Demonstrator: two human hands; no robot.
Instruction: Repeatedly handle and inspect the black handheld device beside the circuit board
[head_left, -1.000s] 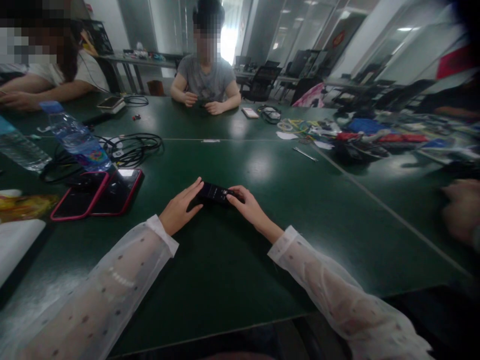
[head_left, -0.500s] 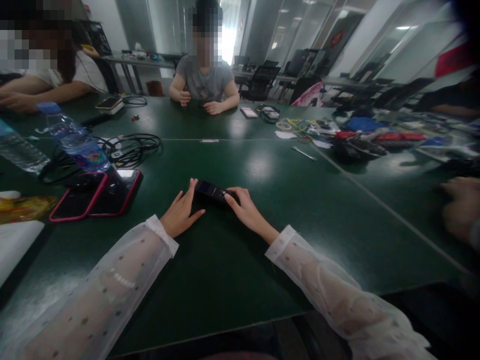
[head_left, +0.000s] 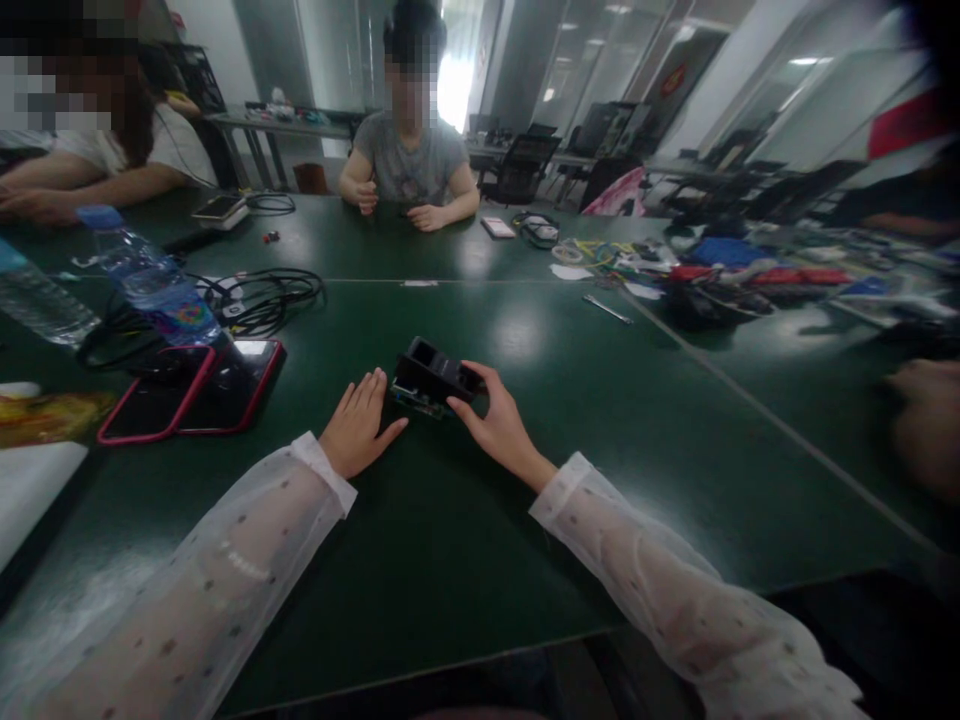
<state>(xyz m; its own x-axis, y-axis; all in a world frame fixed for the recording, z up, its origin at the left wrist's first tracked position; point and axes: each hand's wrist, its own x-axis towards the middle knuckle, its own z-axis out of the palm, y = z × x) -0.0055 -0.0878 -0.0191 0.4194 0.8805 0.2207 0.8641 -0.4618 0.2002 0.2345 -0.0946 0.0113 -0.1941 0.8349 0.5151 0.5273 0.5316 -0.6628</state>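
your right hand (head_left: 495, 422) grips a black cover (head_left: 433, 372) by its right end, thumb on the near edge and fingers curled round the far side, closed to the cover's width. the cover is tipped up over a circuit board (head_left: 418, 400), which sits on the tabletop (head_left: 450, 540) between your two hands. your left hand (head_left: 357, 428) lies flat and holds nothing: fingers together, thumb spread wide, tips just beside the board's left end.

as far as this view shows, the cover's left end is already parted from the board, with a gap showing the components. it looks to be not yet fully clear; whatever joins them at the right end, if anything, would be left to free.

your right fingers hide that end, so you can't tell whether the two parts touch there. the cover's underside is turned away, the board's markings are too small to read, and another person's hand (head_left: 928, 425) at the right edge is blurred and cut off.
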